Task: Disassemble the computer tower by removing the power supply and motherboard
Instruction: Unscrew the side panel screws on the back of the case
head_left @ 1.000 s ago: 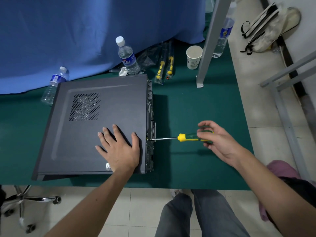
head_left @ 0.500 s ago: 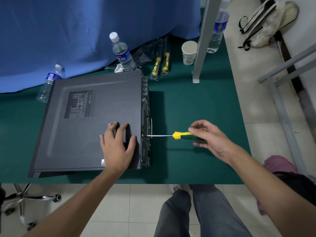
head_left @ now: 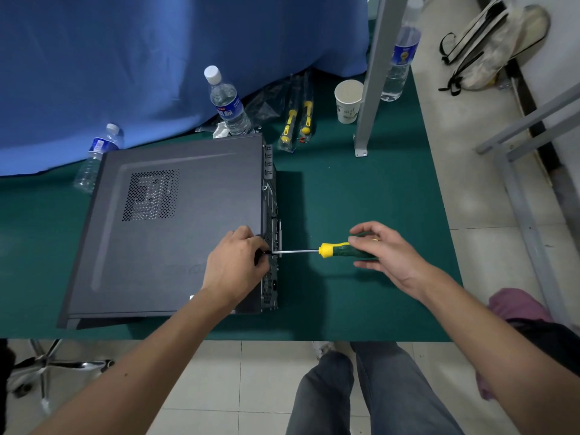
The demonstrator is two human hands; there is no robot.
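Observation:
A dark grey computer tower lies on its side on the green table, side panel up, rear panel facing right. My left hand sits at the panel's right edge, fingers curled over onto the rear face where the screwdriver tip meets it. My right hand holds the green and yellow handle of the screwdriver, whose shaft points left into the rear panel. What the left fingertips pinch is hidden.
Two water bottles stand behind the tower by a blue cloth. Packaged yellow screwdrivers, a paper cup and a metal post are at the back right. The table's front edge runs just below the tower.
My left hand slid from flat on the side panel to the right edge and curled its fingers over the rear face at the screwdriver tip. My right hand stays on the handle.

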